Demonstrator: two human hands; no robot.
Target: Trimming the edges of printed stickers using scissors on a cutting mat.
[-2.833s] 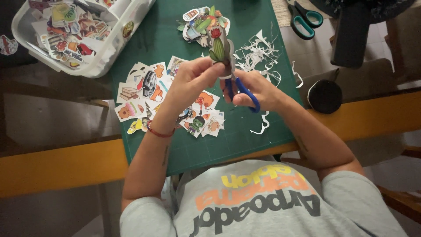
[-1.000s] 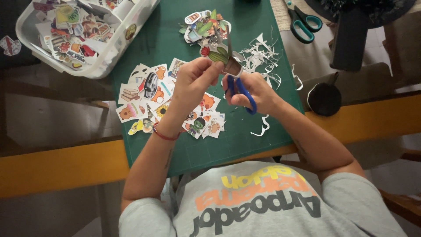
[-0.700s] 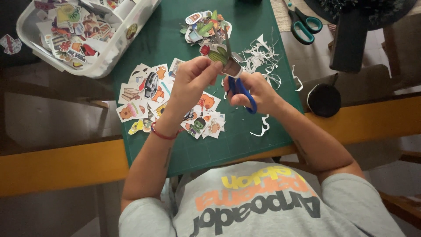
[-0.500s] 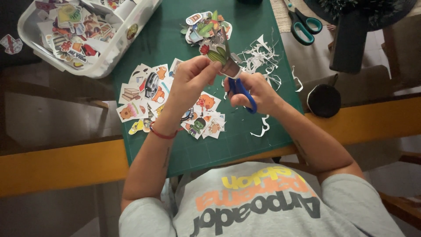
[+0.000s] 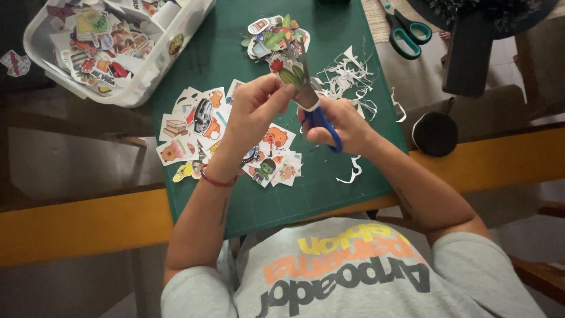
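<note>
Barely shifted, the left hand point(image 5: 253, 115) pinches a sticker cutout point(image 5: 289, 72); the right hand point(image 5: 338, 121) grips blue scissors point(image 5: 321, 121) above the green mat's point(image 5: 235, 53) middle.

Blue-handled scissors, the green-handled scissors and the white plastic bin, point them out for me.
blue-handled scissors point(image 5: 322, 121), head view, on the blue handle loop in the right hand.
green-handled scissors point(image 5: 406, 34), head view, on the green handle.
white plastic bin point(image 5: 154, 66), head view, on its right wall.

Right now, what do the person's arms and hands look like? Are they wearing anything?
Both arms are bare up to short grey T-shirt sleeves. The left hand has a thin red band round its wrist. The right hand wears nothing. No gloves or rings show.
</note>
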